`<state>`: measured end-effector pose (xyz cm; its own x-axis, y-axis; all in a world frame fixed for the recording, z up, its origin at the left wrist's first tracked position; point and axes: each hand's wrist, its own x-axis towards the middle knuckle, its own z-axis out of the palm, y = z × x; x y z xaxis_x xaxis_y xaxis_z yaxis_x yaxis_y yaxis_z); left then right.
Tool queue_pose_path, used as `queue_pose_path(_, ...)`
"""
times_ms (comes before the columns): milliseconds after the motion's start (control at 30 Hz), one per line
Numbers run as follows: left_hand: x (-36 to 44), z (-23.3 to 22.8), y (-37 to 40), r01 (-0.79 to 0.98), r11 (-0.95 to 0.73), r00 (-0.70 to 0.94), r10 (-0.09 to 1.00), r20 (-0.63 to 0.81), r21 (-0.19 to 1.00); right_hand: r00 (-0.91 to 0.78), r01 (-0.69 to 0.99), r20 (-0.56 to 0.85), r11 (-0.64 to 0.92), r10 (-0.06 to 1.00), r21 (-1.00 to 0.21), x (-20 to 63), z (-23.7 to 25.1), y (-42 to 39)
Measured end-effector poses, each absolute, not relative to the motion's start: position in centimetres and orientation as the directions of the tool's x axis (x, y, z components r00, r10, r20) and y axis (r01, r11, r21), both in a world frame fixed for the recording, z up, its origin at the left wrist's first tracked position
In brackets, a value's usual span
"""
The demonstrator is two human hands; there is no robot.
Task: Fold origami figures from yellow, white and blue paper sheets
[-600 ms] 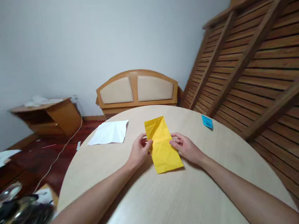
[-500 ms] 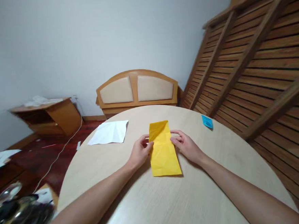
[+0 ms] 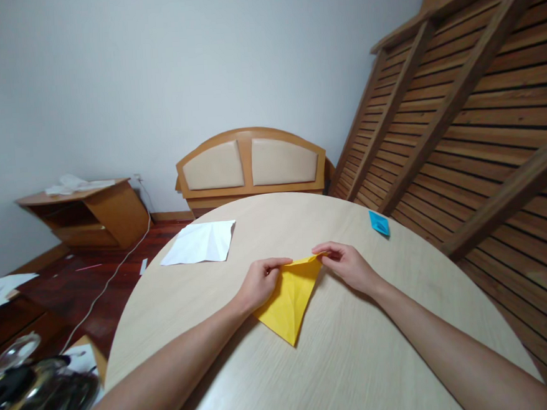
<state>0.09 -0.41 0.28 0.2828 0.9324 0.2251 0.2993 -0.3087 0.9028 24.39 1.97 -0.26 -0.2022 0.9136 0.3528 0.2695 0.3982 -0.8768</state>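
Head | 1 yellow paper (image 3: 287, 304) pinched by both: left hand (image 3: 259, 282), right hand (image 3: 348, 267) | 1 white sheet (image 3: 200, 243) | 1 blue piece (image 3: 379, 223)

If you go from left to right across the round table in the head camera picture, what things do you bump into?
Creased white paper sheet → left hand → folded yellow paper triangle → right hand → small blue folded paper, all on the pale wooden round table.

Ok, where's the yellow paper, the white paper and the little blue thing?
yellow paper (image 3: 287, 301): head view, middle of the folded triangle.
white paper (image 3: 200, 243): head view, centre of the sheet.
little blue thing (image 3: 378, 222): head view, its middle, near the table's far right edge.
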Motion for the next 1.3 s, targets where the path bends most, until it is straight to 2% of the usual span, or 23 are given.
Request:
queue_pose_path(100, 0.2, 0.4, -0.5, 0.272, -0.292, 0.287, 0.934, 0.213, 0.917, -0.226, 0.285, 0.401, 0.454, 0.888, -0.844, 24.5, -0.3, 2.0)
queue_pose_path(233, 0.3, 0.3, -0.5, 0.257, -0.266, 0.267, 0.943, 0.197, 0.929, -0.246, 0.319, 0.378, 0.443, 0.893, -0.838, 24.7, -0.3, 1.9)
queue_pose_path(400, 0.2, 0.1, -0.2, 0.242, -0.304, 0.251, 0.937, 0.244, 0.921, -0.264, 0.369, 0.359, 0.437, 0.895, -0.820, 24.6, 0.1, 1.5)
queue_pose_path(633, 0.0, 0.4, -0.6, 0.374, -0.397, 0.272, 0.911, 0.310, 0.838, -0.284, 0.382, 0.283, 0.379, 0.916, -0.843, 24.0, 1.1, 0.8)
queue_pose_path(867, 0.1, 0.5, -0.7, 0.445, -0.475, 0.285, 0.879, 0.383, 0.759, -0.374, 0.354, 0.209, 0.347, 0.904, -0.868, 23.3, 1.0, 0.5)
queue_pose_path(1033, 0.1, 0.6, -0.7, 0.544, -0.443, 0.228, 0.895, 0.383, 0.713, -0.390, 0.329, 0.254, 0.392, 0.885, -0.859, 23.5, 1.1, 0.4)
queue_pose_path(1167, 0.0, 0.7, -0.7, 0.518, -0.405, 0.195, 0.913, 0.357, 0.753, -0.428, 0.317, 0.272, 0.425, 0.862, -0.848, 23.6, 1.5, 0.1)
queue_pose_path(1300, -0.1, 0.7, -0.6, 0.510, -0.409, 0.204, 0.912, 0.356, 0.757, -0.394, 0.309, 0.290, 0.422, 0.872, -0.852, 23.3, 1.3, 0.1)
